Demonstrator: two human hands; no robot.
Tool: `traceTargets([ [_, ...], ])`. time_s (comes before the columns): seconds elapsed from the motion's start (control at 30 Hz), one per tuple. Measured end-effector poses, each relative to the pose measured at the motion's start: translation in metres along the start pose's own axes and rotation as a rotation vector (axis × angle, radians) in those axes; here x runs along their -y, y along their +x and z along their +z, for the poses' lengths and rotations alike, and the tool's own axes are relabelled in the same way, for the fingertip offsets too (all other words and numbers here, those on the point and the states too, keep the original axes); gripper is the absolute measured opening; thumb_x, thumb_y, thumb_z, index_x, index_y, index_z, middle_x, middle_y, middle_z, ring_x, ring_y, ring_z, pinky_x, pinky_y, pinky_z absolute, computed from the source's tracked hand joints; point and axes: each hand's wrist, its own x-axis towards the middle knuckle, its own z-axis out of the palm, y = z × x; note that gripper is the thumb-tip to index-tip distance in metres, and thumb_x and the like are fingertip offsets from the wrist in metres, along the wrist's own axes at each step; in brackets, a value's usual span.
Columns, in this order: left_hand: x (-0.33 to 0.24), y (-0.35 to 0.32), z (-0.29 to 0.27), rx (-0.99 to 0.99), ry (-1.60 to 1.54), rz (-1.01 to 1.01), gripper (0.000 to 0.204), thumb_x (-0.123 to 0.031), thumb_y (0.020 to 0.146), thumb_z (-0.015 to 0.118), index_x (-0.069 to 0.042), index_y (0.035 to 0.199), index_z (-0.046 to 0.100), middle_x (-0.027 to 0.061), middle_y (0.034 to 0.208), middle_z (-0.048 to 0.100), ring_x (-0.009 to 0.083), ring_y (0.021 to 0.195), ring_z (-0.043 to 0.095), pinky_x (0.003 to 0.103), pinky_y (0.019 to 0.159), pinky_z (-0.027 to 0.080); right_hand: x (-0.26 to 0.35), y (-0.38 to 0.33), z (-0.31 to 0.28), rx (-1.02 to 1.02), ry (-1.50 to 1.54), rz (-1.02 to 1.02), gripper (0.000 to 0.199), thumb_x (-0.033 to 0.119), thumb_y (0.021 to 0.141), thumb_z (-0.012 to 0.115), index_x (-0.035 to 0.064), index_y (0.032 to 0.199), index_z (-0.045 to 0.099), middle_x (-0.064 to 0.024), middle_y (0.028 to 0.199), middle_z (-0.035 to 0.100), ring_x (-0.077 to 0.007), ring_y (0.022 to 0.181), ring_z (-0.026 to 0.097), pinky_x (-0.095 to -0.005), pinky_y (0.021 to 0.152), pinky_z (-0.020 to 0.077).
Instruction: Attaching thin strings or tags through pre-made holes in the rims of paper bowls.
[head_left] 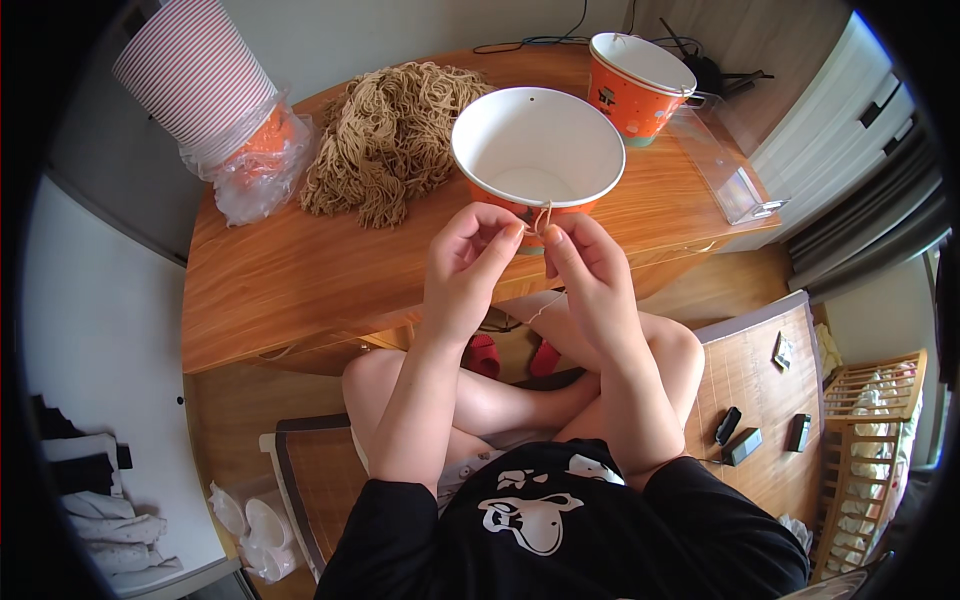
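Orange paper bowl (537, 150) sits at the table's (300, 290) near edge, light and easily crushed; left hand (465, 265) and right hand (590, 275) both pinch a thin, limp string (541, 218) at its rim; grip near the knot.

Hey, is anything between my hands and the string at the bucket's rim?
Nothing visible. Both the left hand and right hand already pinch the string against the near rim of the bucket.

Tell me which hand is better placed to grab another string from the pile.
Left, probably. The left hand is on the side of the string pile, which lies up-left of the bowl. The right hand would have to cross over it.
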Motion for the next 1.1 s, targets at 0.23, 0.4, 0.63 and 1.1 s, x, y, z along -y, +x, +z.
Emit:
traceTargets([
  [0.23, -0.001, 0.003, 0.003, -0.039, 0.241, 0.204, 0.007, -0.011, 0.095, 0.069, -0.004, 0.095, 0.068, -0.0008, 0.090, 0.064, 0.0060, 0.078, 0.057, 0.022, 0.069, 0.043, 0.001, -0.013, 0.002, -0.100, -0.465, -0.384, 0.045, 0.001, 0.095, 0.063, 0.0016, 0.136, 0.043, -0.0077, 0.081, 0.061, -0.0128, 0.066, 0.053, -0.0267, 0.060, 0.0449],
  [0.4, 0.000, 0.000, 0.010, -0.055, 0.275, 0.249, 0.007, -0.012, 0.093, 0.070, -0.005, 0.094, 0.070, -0.0001, 0.091, 0.066, 0.0068, 0.077, 0.056, 0.022, 0.066, 0.042, 0.000, -0.010, 0.004, -0.010, -0.374, -0.378, 0.051, -0.004, 0.095, 0.059, 0.0012, 0.142, 0.039, -0.0103, 0.089, 0.065, -0.0148, 0.076, 0.061, -0.0286, 0.069, 0.0509],
  [0.63, 0.004, -0.002, 0.009, -0.089, 0.255, 0.197, 0.007, -0.013, 0.093, 0.070, -0.005, 0.094, 0.070, -0.0002, 0.092, 0.067, 0.0066, 0.078, 0.056, 0.022, 0.065, 0.042, -0.002, -0.020, 0.006, 0.061, -0.137, -0.232, 0.055, -0.005, 0.096, 0.057, 0.0011, 0.146, 0.034, -0.0133, 0.095, 0.069, -0.0163, 0.091, 0.069, -0.0289, 0.082, 0.0539],
  [1.1, -0.020, 0.035, 0.017, -0.162, 0.738, 0.547, 0.005, -0.009, 0.086, 0.074, -0.006, 0.088, 0.070, 0.0037, 0.078, 0.067, 0.0187, 0.068, 0.059, 0.031, 0.066, 0.047, 0.010, -0.020, -0.005, -0.085, -0.164, 0.040, 0.025, 0.012, 0.102, 0.060, 0.0001, 0.122, 0.053, 0.0024, 0.068, 0.051, -0.0037, 0.064, 0.042, -0.0208, 0.056, 0.0348],
])
